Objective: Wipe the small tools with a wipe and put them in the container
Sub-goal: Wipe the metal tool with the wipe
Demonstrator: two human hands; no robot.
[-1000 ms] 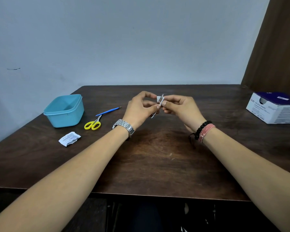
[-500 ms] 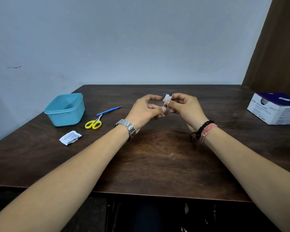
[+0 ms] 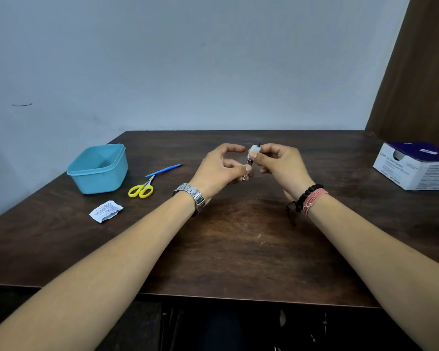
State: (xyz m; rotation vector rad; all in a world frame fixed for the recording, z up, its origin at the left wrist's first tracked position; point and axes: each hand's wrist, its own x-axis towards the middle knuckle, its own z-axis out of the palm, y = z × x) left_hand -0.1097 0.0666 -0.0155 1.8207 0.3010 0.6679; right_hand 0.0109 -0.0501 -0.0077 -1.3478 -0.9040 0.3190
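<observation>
Above the middle of the dark wooden table, my left hand pinches the lower end of a small metal tool that stands nearly upright. My right hand pinches a small white wipe folded round the tool's upper part; a dark tip pokes out above the wipe. A light blue container, open and empty-looking, sits at the left. Yellow-handled scissors and a thin blue tool lie just right of the container.
A torn white wipe wrapper lies in front of the container. A white and purple box of swabs stands at the right edge. A brown curtain hangs behind it, and the wall runs close behind the table.
My right hand has slid the wipe up along the tool toward its tip. Both hands sit slightly lower and the tool stands more upright than a second ago.
</observation>
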